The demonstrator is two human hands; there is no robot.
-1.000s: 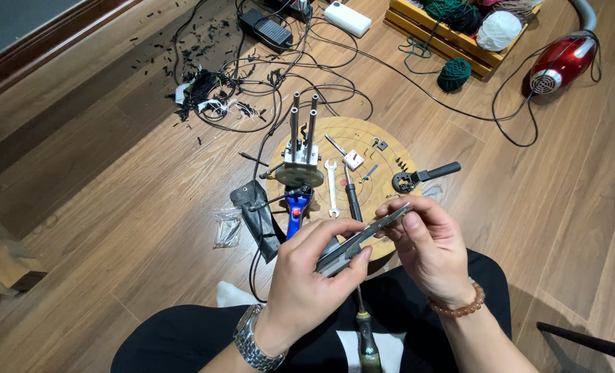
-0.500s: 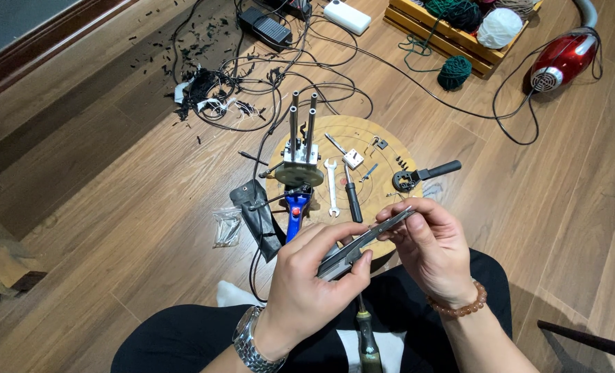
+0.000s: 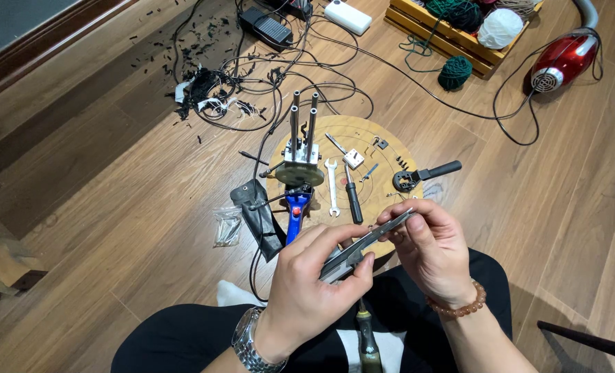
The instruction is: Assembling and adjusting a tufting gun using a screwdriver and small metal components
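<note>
Wooden floor (image 3: 114,173) under hands, cables (image 3: 266,76) strewn.

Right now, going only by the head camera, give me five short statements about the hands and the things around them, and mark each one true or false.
1. Both hands grip one flat metal tool. True.
2. The left hand wears a wristwatch. True.
3. The bead bracelet is on the left wrist. False: it is on the right wrist, behind the right hand.
4. The small wrench lies on bare floor. False: it lies on the round wooden board.
5. A red vacuum cleaner sits at upper right. True.
</note>
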